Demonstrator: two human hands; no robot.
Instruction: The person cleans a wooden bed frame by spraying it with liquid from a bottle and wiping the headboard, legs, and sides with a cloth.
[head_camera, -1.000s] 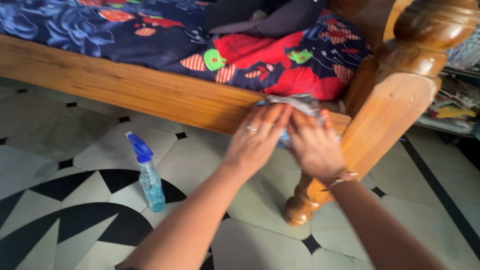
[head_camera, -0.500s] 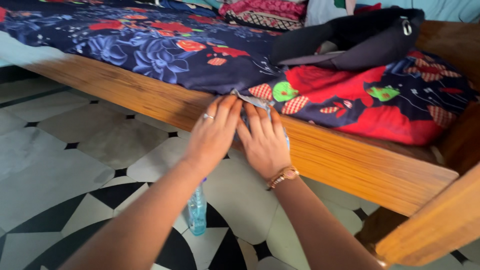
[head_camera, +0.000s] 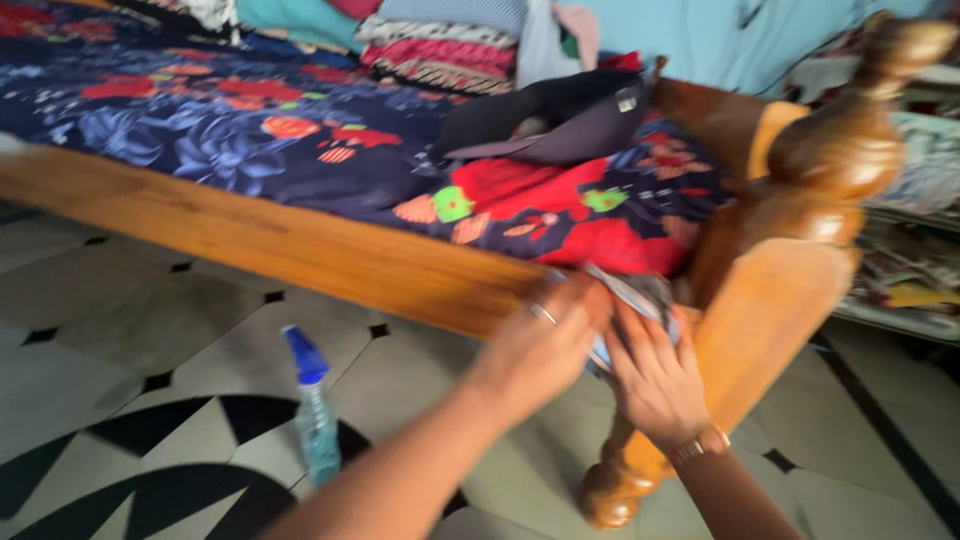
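Hands (head_camera: 600, 350) pressing cloth (head_camera: 640, 300) on bed rail (head_camera: 300, 245), bedpost (head_camera: 790, 290) beside, spray bottle (head_camera: 312, 405) below

The only package I see is a spray bottle (head_camera: 313, 420) standing upright on the tiled floor (head_camera: 120, 330), left of my arm: pale blue clear body, darker blue trigger head.

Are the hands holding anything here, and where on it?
Both the left hand and right hand press flat on a striped cloth against the wooden bed rail by the corner post; the exact grip is blurred.
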